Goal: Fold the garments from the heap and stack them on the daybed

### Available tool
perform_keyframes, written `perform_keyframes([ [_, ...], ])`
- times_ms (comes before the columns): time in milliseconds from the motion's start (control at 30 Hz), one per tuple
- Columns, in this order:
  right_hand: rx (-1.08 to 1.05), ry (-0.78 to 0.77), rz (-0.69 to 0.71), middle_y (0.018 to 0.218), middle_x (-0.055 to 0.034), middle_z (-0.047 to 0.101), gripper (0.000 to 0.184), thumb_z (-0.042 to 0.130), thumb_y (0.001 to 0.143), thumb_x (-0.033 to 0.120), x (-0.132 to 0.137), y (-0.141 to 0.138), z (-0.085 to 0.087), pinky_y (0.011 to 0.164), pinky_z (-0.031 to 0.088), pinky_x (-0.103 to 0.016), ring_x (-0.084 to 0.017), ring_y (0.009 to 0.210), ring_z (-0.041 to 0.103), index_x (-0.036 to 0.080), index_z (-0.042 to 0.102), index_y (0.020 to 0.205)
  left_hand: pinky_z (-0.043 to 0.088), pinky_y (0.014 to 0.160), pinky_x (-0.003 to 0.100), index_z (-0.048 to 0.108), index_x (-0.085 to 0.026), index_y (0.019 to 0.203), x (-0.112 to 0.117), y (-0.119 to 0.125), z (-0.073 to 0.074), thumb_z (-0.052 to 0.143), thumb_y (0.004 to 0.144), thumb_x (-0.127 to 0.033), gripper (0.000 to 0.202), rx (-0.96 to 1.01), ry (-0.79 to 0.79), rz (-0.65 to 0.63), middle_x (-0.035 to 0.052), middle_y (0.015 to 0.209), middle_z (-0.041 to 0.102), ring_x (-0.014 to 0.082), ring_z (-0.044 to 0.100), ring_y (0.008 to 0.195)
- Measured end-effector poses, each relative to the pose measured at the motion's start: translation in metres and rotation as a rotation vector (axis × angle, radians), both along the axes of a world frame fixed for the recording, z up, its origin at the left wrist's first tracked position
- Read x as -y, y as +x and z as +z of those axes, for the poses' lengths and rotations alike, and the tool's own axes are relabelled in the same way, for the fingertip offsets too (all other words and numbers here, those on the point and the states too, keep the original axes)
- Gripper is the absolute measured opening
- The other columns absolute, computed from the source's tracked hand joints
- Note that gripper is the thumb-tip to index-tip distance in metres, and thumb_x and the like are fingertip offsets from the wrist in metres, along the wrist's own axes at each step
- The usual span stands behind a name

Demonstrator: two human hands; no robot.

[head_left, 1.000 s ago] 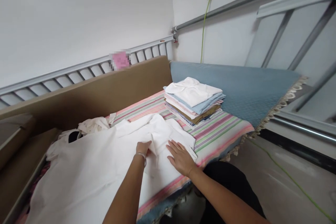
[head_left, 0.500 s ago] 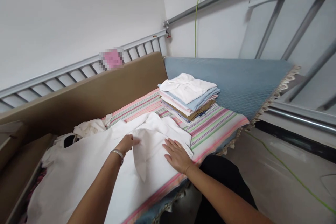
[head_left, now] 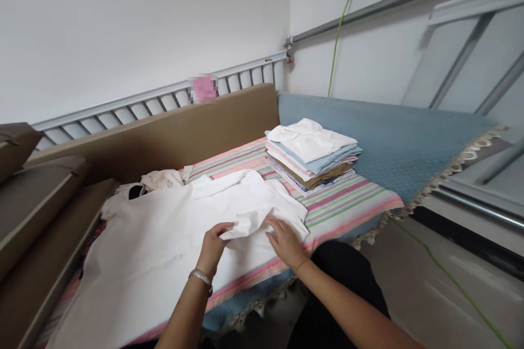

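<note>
A white shirt lies spread over the striped sheet, and a loose flap of it, perhaps a sleeve, is raised between my hands. My left hand, with a silver bracelet at the wrist, pinches the near left end of that flap. At the flap's right end, my right hand has its thumb and fingers closed on the cloth. Beyond my right hand stands a stack of folded clothes, a white one with a collar on top.
Striped sheet covers the seat. A brown backrest runs behind, with a blue quilted cover at right. Cushions are piled at left. Crumpled off-white cloth lies behind the shirt. A green cord hangs from a socket.
My left hand has moved nearer and to the right with the flap. My right hand, flat on the shirt before, now grips the flap's other end. The view has swung left.
</note>
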State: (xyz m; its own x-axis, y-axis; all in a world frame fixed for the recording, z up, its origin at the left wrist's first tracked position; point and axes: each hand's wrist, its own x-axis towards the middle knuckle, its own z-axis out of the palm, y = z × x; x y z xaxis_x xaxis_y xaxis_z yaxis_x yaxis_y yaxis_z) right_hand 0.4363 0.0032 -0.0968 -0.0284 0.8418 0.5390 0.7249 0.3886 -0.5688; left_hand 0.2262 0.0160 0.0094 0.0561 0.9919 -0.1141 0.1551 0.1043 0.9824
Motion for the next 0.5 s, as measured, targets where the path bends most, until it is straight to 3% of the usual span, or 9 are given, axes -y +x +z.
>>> perform_keyframes([
  [100, -0.138, -0.007, 0.031, 0.127, -0.0107, 0.049, 0.048, 0.048, 0.08, 0.014, 0.017, -0.021, 0.004, 0.094, 0.045, -0.041, -0.02, 0.106, 0.053, 0.021, 0.044, 0.127, 0.041, 0.069, 0.027, 0.07, -0.014, 0.086, 0.007, 0.003, -0.003, 0.07, 0.059, -0.032, 0.032, 0.033, -0.002, -0.056, 0.0066, 0.082, 0.07, 0.0171, 0.058, 0.075],
  [200, -0.231, -0.072, 0.091, 0.136, -0.01, 0.039, 0.056, 0.048, 0.078, 0.012, 0.023, -0.037, 0.013, 0.085, 0.05, -0.038, -0.016, 0.089, 0.059, 0.027, 0.039, 0.131, 0.038, 0.061, 0.025, 0.069, -0.013, 0.072, 0.013, 0.005, -0.006, 0.067, 0.065, -0.046, 0.034, 0.06, -0.039, -0.084, 0.0042, 0.067, 0.067, 0.0132, 0.054, 0.061],
  [300, -0.309, -0.097, 0.139, 0.137, -0.0096, 0.038, 0.048, 0.046, 0.078, 0.011, 0.021, -0.043, 0.027, 0.08, 0.051, -0.035, -0.014, 0.083, 0.059, 0.026, 0.048, 0.124, 0.031, 0.054, 0.023, 0.067, -0.011, 0.065, 0.018, 0.004, -0.009, 0.066, 0.065, -0.052, 0.041, 0.083, -0.086, -0.061, 0.0013, 0.056, 0.062, 0.0098, 0.047, 0.051],
  [500, -0.465, -0.033, 0.091, 0.119, -0.0094, 0.052, 0.026, 0.045, 0.082, 0.015, 0.028, -0.049, 0.057, 0.072, 0.051, -0.028, -0.014, 0.083, 0.058, 0.021, 0.058, 0.104, 0.033, 0.055, 0.022, 0.068, -0.01, 0.075, 0.02, -0.001, -0.019, 0.069, 0.063, -0.051, 0.043, 0.25, -0.204, 0.017, 0.003, 0.065, 0.064, 0.0097, 0.049, 0.056],
])
